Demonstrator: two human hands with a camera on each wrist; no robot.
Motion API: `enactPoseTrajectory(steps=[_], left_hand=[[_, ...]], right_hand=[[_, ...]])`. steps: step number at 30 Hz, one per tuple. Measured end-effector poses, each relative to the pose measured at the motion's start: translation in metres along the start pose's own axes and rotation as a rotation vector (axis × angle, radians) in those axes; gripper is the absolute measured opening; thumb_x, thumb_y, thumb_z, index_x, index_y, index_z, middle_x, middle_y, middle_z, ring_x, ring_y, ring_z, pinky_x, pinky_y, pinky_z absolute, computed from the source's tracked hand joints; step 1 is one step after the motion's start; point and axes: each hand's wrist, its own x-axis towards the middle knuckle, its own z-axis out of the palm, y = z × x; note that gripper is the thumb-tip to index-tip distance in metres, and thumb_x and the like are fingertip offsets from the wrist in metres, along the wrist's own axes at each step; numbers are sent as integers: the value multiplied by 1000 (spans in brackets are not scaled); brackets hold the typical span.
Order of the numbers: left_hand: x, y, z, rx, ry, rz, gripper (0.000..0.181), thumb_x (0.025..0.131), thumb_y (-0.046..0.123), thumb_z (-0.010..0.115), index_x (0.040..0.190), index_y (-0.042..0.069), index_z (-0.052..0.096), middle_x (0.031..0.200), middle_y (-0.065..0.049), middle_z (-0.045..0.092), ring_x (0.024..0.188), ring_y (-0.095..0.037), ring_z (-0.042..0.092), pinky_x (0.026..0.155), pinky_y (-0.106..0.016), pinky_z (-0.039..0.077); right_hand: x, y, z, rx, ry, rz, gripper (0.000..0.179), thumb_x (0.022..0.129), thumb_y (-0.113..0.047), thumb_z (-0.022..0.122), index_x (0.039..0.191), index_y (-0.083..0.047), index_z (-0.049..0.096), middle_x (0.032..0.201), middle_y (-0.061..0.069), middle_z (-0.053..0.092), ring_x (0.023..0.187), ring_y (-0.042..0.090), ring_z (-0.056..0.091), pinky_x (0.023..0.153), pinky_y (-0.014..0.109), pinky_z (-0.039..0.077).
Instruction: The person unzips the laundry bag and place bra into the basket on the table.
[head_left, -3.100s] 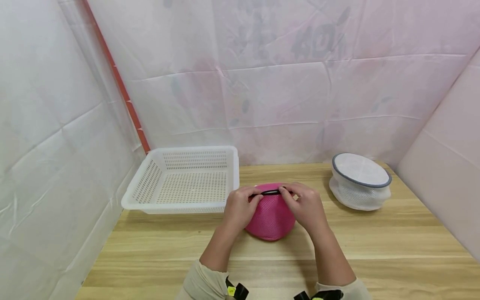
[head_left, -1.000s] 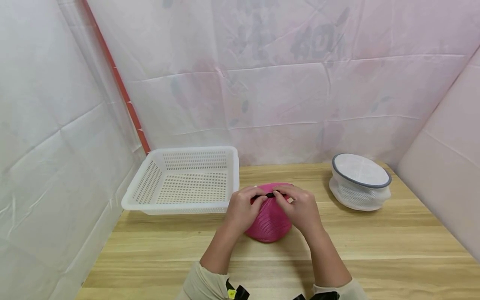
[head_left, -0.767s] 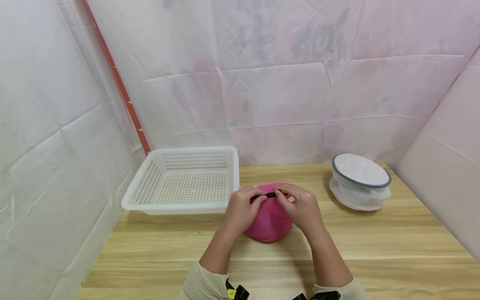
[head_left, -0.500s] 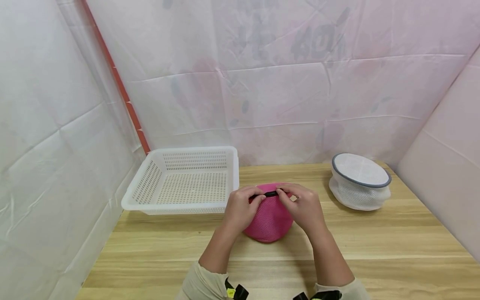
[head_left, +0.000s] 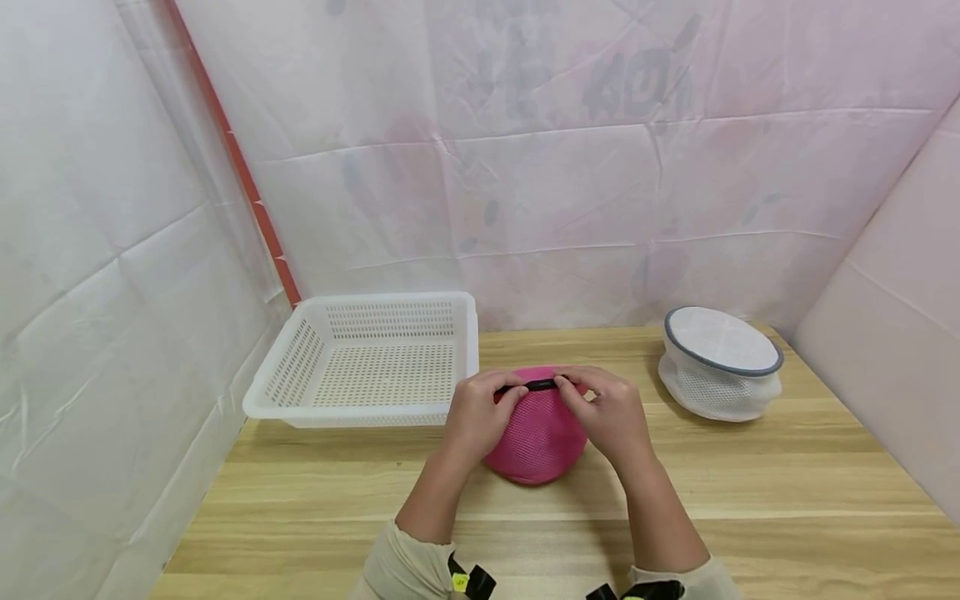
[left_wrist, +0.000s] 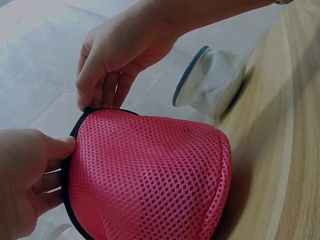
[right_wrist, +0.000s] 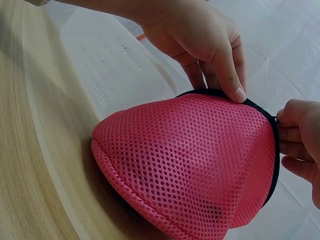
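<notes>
A pink mesh laundry bag point(head_left: 536, 442) with a black edge stands on the table between both hands. My left hand point(head_left: 478, 417) pinches the black edge on its left side, thumb toward me. On the right side of the same edge, my right hand point(head_left: 609, 412) pinches it between thumb and fingers. A short stretch of the black trim point(head_left: 540, 385) shows between the two hands. Both wrist views show the pink mesh wall point(left_wrist: 150, 170) bulging below the fingers. A small dark spot point(right_wrist: 212, 211) shows through the mesh; I cannot tell what it is.
A white plastic basket point(head_left: 360, 417) with slotted walls stands at the back left, close to the left hand. At the back right sits a white mesh bag point(head_left: 720, 387) with a grey rim. Sheeted walls enclose the wooden table point(head_left: 322, 517) at the back and sides.
The right hand slid left along the black edge between three seconds and one second ago, then moved slightly back right. The left hand keeps its hold nearly in place.
</notes>
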Motion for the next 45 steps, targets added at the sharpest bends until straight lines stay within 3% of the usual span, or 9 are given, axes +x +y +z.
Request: enactPoseTrajectory(steps=[10,18,31,37,45], left_hand=[[-1,0,-2,9,-17,13,12,89,15,73,99,8,78,99,-2,75,98,-14,71,87,-27,57],[-1,5,-1,-14,-37,44,19,89,16,73,106,7,76,106,-4,75,102,-16,70,90,-27,56],[-4,9,3,17,-58,92,19,90,14,72,107,6,76,108,-5,74,106,-16,69,92,-26,56],[-3,9,5,11,-45,108,16,90,12,71,104,6,76,105,-4,75,104,-16,70,93,-26,55],[-4,8,5,-5,-43,106,14,89,12,72,102,7,77,102,-2,76,102,-14,71,90,-24,56]], right_hand=[[0,-1,5,8,-29,-13,10,79,-2,80,89,-4,78,86,6,76,72,14,70,54,22,54],[-1,-4,6,27,-37,-27,10,79,-2,80,89,-4,78,87,6,76,75,16,72,58,13,52],[-2,-10,13,57,-50,-79,12,77,1,81,87,-3,77,89,6,76,82,17,73,70,21,58],[-2,-10,11,35,-43,-78,11,77,0,81,87,-4,77,88,6,76,81,18,73,67,25,59],[-1,-6,8,28,-27,-74,9,76,0,79,84,-3,77,85,7,76,72,15,70,57,19,55]])
